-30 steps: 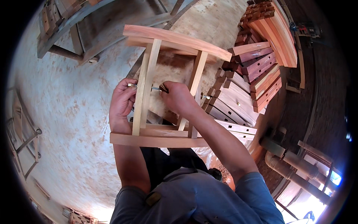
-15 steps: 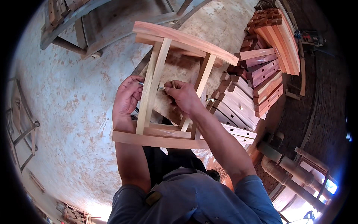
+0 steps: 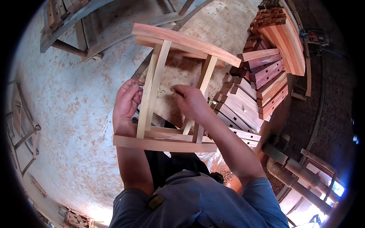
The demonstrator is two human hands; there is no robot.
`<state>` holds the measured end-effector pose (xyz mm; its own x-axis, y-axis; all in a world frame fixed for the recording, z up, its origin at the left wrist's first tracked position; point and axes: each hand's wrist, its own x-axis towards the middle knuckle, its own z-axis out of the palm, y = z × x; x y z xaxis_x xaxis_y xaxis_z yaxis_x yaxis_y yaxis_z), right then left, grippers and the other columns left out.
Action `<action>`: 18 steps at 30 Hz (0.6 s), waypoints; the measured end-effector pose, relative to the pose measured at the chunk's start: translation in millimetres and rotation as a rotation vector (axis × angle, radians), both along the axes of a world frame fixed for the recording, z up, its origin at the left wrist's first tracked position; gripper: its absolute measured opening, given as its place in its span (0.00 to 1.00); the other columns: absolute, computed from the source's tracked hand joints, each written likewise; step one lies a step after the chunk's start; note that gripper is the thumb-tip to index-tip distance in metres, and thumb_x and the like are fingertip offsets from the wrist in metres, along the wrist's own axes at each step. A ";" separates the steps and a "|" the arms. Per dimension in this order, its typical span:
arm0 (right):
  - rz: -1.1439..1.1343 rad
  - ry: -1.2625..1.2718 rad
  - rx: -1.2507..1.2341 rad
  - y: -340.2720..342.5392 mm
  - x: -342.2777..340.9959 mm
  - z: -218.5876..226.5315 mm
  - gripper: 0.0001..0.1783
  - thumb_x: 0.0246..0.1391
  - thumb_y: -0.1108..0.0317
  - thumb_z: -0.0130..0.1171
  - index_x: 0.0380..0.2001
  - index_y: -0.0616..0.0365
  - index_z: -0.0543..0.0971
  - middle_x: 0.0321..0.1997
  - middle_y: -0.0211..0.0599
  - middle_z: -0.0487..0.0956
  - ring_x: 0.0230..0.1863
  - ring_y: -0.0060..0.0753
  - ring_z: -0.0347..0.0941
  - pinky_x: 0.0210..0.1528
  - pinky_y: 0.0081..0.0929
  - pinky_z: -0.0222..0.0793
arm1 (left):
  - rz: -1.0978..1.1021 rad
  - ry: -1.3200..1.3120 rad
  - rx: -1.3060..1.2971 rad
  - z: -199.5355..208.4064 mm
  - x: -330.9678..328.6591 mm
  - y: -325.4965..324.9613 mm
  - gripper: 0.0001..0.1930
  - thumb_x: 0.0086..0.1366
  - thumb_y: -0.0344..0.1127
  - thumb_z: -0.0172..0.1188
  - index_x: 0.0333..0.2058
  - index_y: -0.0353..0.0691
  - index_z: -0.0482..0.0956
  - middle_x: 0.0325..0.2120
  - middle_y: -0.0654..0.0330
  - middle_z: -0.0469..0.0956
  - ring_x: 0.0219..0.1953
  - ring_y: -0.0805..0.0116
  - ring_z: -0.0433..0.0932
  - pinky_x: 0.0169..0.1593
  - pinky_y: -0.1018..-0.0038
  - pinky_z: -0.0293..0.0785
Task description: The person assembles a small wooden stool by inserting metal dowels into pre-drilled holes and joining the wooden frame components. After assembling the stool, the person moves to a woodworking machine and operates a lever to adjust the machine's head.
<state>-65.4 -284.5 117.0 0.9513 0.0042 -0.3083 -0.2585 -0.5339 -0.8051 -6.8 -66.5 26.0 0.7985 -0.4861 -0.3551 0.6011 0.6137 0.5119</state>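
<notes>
A pale wooden frame (image 3: 186,36), with two long curved rails joined by upright crosspieces, stands in front of me. On the left crosspiece (image 3: 152,91), a metal bolt (image 3: 141,87) sticks out on the outer side, and my left hand (image 3: 127,99) pinches its end. On the inner side a brass-coloured fitting (image 3: 162,91) protrudes from the same crosspiece. My right hand (image 3: 191,102) is inside the frame just right of this fitting, apart from it. Its thumb and finger are pressed together; anything between them is hidden. Another brass-coloured fitting (image 3: 211,101) shows beyond the right crosspiece (image 3: 207,76).
Right of the frame lie stacked wooden parts with square holes (image 3: 268,74) and a pile of curved reddish pieces (image 3: 287,41). A wooden bench (image 3: 110,43) stands at far left. Large pipes (image 3: 300,178) run at lower right, and a metal stand (image 3: 23,133) is at left.
My right hand has drawn away to the right from the brass-coloured fitting, which now shows. The frame has shifted slightly left. My left hand stays at the bolt's end.
</notes>
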 end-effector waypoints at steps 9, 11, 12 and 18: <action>0.176 0.178 -0.425 10.6 5.3 15.7 0.08 0.54 0.70 0.54 0.36 0.62 0.75 0.29 0.55 0.78 0.34 0.59 0.75 0.39 0.48 0.70 | 0.012 0.012 -0.001 -5.8 -0.3 -0.1 0.07 0.68 0.34 0.55 0.37 0.37 0.74 0.29 0.60 0.79 0.30 0.75 0.77 0.36 0.81 0.75; 0.177 0.171 -0.428 11.4 5.7 14.5 0.08 0.54 0.69 0.54 0.35 0.62 0.76 0.29 0.54 0.78 0.34 0.59 0.75 0.39 0.48 0.70 | 0.015 0.012 0.004 -4.8 -0.9 0.2 0.06 0.68 0.34 0.56 0.37 0.37 0.74 0.30 0.60 0.79 0.30 0.75 0.77 0.36 0.81 0.75; 0.169 0.159 -0.430 10.6 5.1 12.2 0.08 0.54 0.69 0.54 0.34 0.62 0.76 0.29 0.54 0.78 0.35 0.59 0.75 0.39 0.48 0.70 | 0.013 0.014 0.004 -5.0 -0.8 -0.4 0.06 0.68 0.34 0.56 0.37 0.37 0.74 0.30 0.60 0.79 0.30 0.75 0.77 0.36 0.81 0.75; 0.162 0.074 -0.416 9.6 6.0 9.4 0.08 0.54 0.70 0.54 0.34 0.62 0.77 0.36 0.51 0.78 0.38 0.56 0.75 0.41 0.44 0.70 | 0.005 0.008 0.013 -7.8 -0.2 -0.2 0.06 0.67 0.34 0.57 0.37 0.38 0.75 0.29 0.62 0.79 0.29 0.76 0.76 0.34 0.82 0.75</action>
